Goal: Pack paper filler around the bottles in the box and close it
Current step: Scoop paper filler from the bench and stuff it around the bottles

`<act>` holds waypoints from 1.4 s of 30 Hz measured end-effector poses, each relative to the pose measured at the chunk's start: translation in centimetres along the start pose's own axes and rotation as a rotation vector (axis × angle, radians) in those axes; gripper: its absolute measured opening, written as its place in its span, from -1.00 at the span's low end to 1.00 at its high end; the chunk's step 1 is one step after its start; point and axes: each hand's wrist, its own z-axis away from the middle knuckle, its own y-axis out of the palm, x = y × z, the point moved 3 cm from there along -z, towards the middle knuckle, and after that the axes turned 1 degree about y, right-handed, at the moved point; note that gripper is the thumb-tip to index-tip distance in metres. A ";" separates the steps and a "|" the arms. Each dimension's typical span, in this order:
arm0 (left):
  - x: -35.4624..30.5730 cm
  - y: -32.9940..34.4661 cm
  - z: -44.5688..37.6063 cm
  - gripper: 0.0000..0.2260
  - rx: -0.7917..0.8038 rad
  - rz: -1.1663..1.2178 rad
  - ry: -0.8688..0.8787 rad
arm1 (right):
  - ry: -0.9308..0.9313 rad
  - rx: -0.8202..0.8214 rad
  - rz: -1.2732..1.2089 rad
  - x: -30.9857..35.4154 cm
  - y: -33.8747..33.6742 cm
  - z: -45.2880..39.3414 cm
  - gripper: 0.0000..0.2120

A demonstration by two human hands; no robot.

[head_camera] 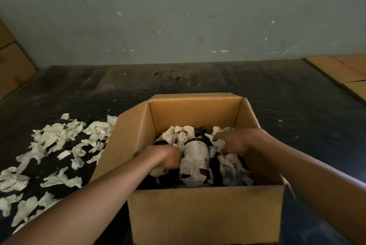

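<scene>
An open cardboard box stands on the dark floor with its flaps up. A dark bottle with a white label lies inside among crumpled white paper filler. Other dark bottles are mostly hidden under the paper. My left hand is inside the box just left of the labelled bottle, fingers curled down into the paper at its side. My right hand is at the bottle's right, fingers curled on a wad of paper. What the left fingertips hold is hidden.
Loose paper pieces lie scattered across the floor to the left of the box. Stacked cardboard boxes stand at the far left. Flat cardboard lies at the far right. A grey wall rises behind.
</scene>
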 end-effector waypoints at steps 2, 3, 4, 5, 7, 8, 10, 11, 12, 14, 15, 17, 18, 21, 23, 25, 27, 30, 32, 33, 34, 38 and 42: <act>-0.5 0.7 0.2 -0.73 0.005 0.079 0.052 | -0.084 0.054 -0.010 0.6 1.9 0.7 -0.41; -1.0 1.4 0.4 -0.70 0.048 0.125 0.094 | -0.090 0.120 0.028 0.8 3.5 0.7 -0.44; -1.4 2.3 0.5 -0.66 0.119 0.153 0.120 | -0.080 0.181 0.108 1.0 5.1 0.6 -0.49; -1.7 3.3 0.6 -0.64 0.198 0.150 0.125 | -0.069 0.220 0.195 1.0 6.5 0.3 -0.53; -1.6 4.8 0.4 -0.61 0.305 0.149 0.037 | -0.039 0.262 0.272 0.9 7.9 0.0 -0.56; -1.5 5.1 0.5 -0.59 0.318 0.169 -0.010 | -0.046 0.278 0.264 1.0 7.7 0.1 -0.56; -1.6 4.6 0.8 -0.58 0.321 0.167 -0.001 | -0.076 0.282 0.178 1.2 6.1 0.9 -0.56; -1.7 4.1 1.0 -0.61 0.290 0.162 0.040 | -0.079 0.261 0.098 1.1 5.0 1.1 -0.56; -1.8 3.3 1.4 -0.64 0.244 0.157 0.068 | -0.063 0.225 0.019 0.9 4.0 1.3 -0.57; -1.8 2.4 1.6 -0.73 0.151 0.187 0.089 | -0.030 0.125 -0.024 0.1 2.9 1.2 -0.59; -1.5 2.4 1.3 -0.74 0.131 0.188 0.098 | -0.017 0.101 0.019 -0.3 3.0 1.2 -0.59; -0.9 3.5 1.2 -0.67 0.193 0.178 0.060 | 0.033 0.156 0.122 -1.0 4.6 0.9 -0.62; -0.7 4.3 1.2 -0.63 0.253 0.191 0.010 | 0.061 0.199 0.157 -1.2 5.7 0.8 -0.65; -0.6 5.5 1.2 -0.55 0.320 0.229 -0.095 | 0.078 0.234 0.197 -1.0 7.0 0.9 -0.65; -0.9 4.8 1.5 -0.58 0.243 0.207 -0.082 | 0.056 0.228 0.178 -0.5 6.2 0.9 -0.62; -1.4 3.6 2.2 -0.66 0.155 0.170 -0.007 | 0.059 0.162 0.116 -0.2 4.5 0.8 -0.64; -1.6 2.0 3.1 -0.71 0.075 0.212 0.019 | 0.074 0.068 0.025 0.1 2.4 0.9 -0.65; -0.9 -0.7 3.9 -0.68 -0.107 0.278 0.032 | 0.042 -0.062 -0.047 1.6 -0.8 2.3 -0.65; -0.3 -2.5 4.8 -0.69 -0.307 0.323 0.053 | 0.002 -0.200 -0.002 2.7 -2.1 3.0 -0.62; 0.0 -3.3 5.3 -0.69 -0.407 0.340 0.068 | 0.000 -0.283 0.016 3.3 -2.5 3.2 -0.55; 0.3 -3.9 6.2 -0.66 -0.500 0.329 0.083 | 0.014 -0.364 0.012 3.7 -2.7 3.4 -0.48; 1.7 -4.8 9.8 -0.54 -0.776 0.201 0.124 | 0.070 -0.567 -0.057 6.4 -2.8 4.4 -0.36; 4.3 -2.8 11.2 -0.43 -0.670 0.453 0.209 | 0.080 -0.657 -0.138 10.2 -1.2 5.7 -0.34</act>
